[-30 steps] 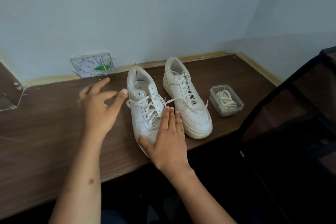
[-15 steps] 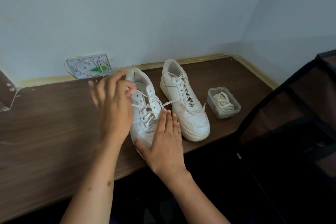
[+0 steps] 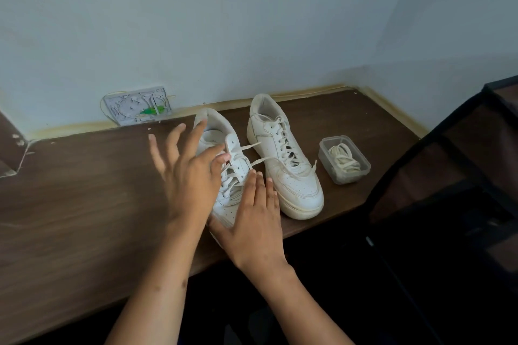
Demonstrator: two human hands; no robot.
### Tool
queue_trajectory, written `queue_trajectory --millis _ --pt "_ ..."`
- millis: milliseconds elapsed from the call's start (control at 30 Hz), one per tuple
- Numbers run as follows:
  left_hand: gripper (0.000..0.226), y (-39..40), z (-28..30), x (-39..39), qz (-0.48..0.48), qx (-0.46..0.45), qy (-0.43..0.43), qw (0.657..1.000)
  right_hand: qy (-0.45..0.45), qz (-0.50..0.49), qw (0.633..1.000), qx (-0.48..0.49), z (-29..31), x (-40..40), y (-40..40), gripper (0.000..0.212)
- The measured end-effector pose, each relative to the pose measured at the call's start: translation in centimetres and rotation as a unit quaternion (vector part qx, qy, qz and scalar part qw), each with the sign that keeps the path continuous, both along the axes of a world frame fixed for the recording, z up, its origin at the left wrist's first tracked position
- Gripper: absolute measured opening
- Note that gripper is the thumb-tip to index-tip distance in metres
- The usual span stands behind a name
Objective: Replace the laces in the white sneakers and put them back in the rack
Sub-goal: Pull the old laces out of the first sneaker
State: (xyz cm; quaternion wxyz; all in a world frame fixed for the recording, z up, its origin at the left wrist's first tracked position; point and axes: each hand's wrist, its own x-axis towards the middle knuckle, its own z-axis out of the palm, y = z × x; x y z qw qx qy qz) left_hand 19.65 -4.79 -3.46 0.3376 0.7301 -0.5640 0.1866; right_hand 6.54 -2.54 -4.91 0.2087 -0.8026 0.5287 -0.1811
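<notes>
On the brown counter point(image 3: 84, 204), the right hand point(image 3: 252, 221) lies flat on the near sneaker point(image 3: 227, 176). The left hand point(image 3: 187, 171), fingers spread, maybe touches its lace point(image 3: 246, 148). Pull gently, one hole each time.

left sneaker point(image 3: 224, 176) toe under hands, perhaps lace pinched, rack point(image 3: 462, 176) cropped

Two sneakers point(image 3: 283, 159) side by side, container point(image 3: 344, 159) to their right.
</notes>
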Motion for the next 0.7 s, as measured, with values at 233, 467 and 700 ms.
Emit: queue_trajectory --millis 233,467,700 --pt "0.01 -0.5 -0.1 0.2 0.031 -0.08 0.028 0.996 -0.012 0.002 1.0 -0.008 -0.1 0.0 0.2 0.106" --pt "0.014 0.6 2.3 0.4 0.073 -0.269 0.078 0.957 -0.003 0.008 1.0 -0.002 0.1 0.0 0.0 0.103" --pt "0.025 1.2 1.3 1.6 0.063 -0.07 0.136 0.986 -0.015 0.006 1.0 0.001 0.1 0.1 0.0 0.104"
